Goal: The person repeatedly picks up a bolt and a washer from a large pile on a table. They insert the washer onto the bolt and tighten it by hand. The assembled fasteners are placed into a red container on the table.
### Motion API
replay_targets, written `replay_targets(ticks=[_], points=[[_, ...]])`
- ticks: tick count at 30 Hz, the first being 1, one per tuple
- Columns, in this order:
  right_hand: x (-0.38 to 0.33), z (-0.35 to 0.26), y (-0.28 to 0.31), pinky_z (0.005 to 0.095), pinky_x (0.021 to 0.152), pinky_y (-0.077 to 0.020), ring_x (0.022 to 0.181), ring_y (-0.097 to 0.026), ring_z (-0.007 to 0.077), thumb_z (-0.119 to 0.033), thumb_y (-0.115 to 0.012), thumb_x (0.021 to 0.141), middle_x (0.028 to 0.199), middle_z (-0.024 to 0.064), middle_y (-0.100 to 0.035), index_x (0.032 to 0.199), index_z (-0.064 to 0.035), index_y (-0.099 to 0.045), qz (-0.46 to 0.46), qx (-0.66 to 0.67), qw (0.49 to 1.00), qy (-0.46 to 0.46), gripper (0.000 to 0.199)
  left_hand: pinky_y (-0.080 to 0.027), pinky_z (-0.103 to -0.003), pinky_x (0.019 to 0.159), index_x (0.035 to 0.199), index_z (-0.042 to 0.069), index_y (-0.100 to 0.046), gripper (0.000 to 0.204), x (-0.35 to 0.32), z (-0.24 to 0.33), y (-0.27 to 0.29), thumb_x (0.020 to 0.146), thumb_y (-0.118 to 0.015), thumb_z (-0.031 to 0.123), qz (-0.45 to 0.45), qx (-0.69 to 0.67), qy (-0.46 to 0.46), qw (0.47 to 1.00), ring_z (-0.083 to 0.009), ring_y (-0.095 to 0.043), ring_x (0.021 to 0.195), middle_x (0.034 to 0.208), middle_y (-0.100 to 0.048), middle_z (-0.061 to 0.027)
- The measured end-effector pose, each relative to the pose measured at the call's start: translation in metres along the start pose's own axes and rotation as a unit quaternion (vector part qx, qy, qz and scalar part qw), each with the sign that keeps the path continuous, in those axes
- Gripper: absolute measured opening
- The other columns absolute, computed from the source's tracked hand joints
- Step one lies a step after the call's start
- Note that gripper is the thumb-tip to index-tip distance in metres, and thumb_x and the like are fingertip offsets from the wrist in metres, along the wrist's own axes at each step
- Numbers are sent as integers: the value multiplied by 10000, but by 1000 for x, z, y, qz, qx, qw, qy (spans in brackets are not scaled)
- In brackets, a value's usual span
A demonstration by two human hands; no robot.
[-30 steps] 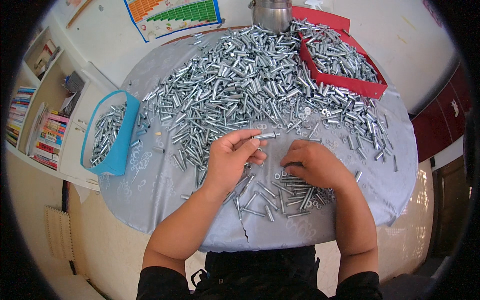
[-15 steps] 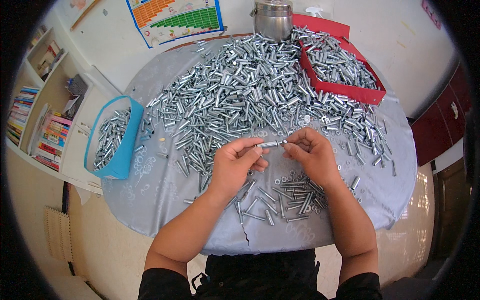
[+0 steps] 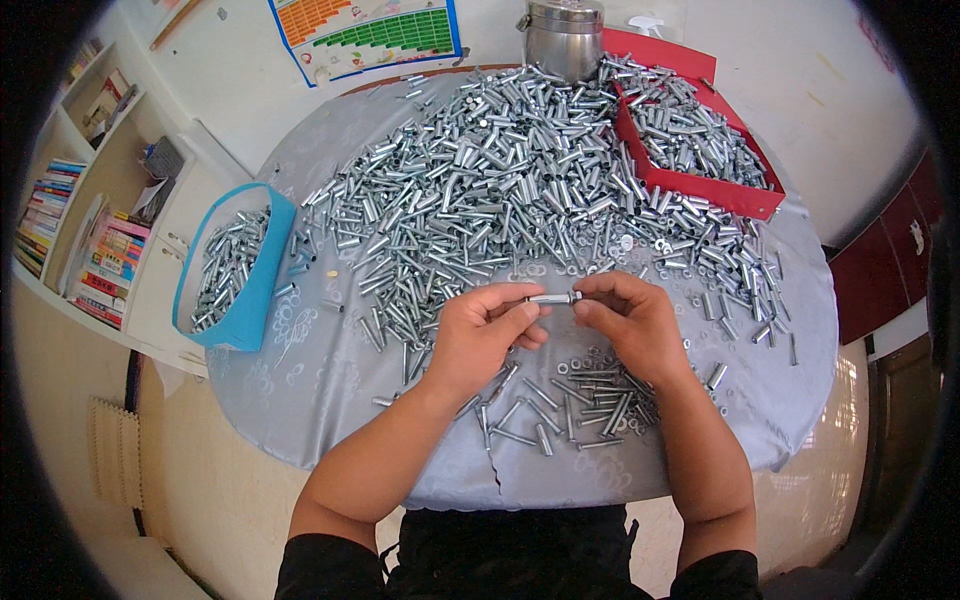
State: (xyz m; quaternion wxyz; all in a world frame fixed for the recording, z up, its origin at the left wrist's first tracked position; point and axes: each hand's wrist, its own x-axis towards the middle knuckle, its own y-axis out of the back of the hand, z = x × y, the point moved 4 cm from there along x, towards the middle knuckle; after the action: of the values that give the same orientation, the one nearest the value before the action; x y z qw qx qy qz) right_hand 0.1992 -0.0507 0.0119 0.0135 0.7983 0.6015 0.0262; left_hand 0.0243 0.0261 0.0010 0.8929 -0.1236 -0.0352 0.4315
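A metal sleeve anchor bolt (image 3: 550,298) lies level between my two hands, above the middle of the table. My left hand (image 3: 478,332) pinches its left end between thumb and fingers. At the other end, the thumb and fingertips of my right hand (image 3: 632,325) close around the tip, where a small nut or washer seems to sit, partly covered by the fingers. Below the hands lies a small group of loose bolts (image 3: 600,390), with washers and nuts among them. Beyond the hands spreads a large heap of metal sleeves and bolts (image 3: 480,190).
A blue fabric bin (image 3: 262,290) holding metal anchors stands at the left table edge. At the back right, a red box (image 3: 710,192) is full of similar parts beside a steel pot (image 3: 562,45). A grey cloth (image 3: 330,400) covers the round table. Bookshelves (image 3: 110,200) stand on the left.
My right fingertips have closed in on the bolt's right end, and the small piece they held apart from it now meets it. The whole view has shifted slightly.
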Motion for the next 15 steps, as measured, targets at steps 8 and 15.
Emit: replay_targets(ticks=[8,15], points=[[-1,-1,2,237,616,-467,698,-581,82,-78,-660,890,792,24,-637,937,16,-660,-27,-70,997,-31,105,-580,-291,666,1160,-48,-615,260,1,3,-1,919,-581,40,-6,-21,23,999,-185,-681,741,980,-691,-149],[0,-4,4,255,694,-485,757,-596,106,-55,-720,828,866,57,-664,1007,0,-696,-2,-12,1000,5,188,-580,-298,660,1169,-55,-607,277,-1,4,-1,914,-594,55,-3,-16,33,999,-185,-681,736,967,-692,-155]])
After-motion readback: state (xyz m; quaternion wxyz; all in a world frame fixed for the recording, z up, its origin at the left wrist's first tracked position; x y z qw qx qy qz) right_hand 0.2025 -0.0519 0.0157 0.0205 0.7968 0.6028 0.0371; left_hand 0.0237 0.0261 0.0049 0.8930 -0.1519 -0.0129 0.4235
